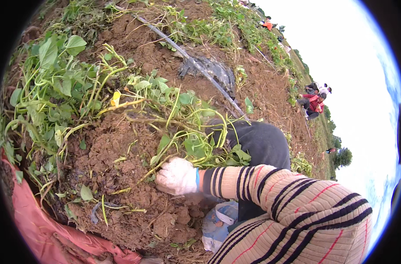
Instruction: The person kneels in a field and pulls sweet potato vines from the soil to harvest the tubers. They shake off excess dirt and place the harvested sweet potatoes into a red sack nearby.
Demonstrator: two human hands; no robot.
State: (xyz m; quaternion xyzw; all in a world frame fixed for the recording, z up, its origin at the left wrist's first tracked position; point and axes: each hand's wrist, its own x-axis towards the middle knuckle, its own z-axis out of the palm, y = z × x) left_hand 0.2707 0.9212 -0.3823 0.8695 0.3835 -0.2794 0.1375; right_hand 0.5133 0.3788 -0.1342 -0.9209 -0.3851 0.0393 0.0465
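My right hand [176,176], in a white knitted glove with a light blue cuff, is low over broken reddish-brown soil [121,155]. Its fingers are curled; whether they grip anything is hidden. A thin stem runs beside the knuckles, and a tangle of green vines with heart-shaped leaves [194,147], like sweet potato vines, lies against the hand's upper side. Below the wrist is a blurred grey-blue patch that I cannot identify. The striped beige sleeve [286,194] reaches in from the lower right. My left hand is out of view. Cut stems [104,211] and loose leaves lie on the soil.
A dark-trousered knee [266,142] is beside the vines. A blue and white bag-like item [222,221] sits below my forearm. Pink-red sheeting [48,231] edges the lower left. A long grey pole [187,56] crosses torn black plastic film [220,74]. Several people [316,102] are farther off.
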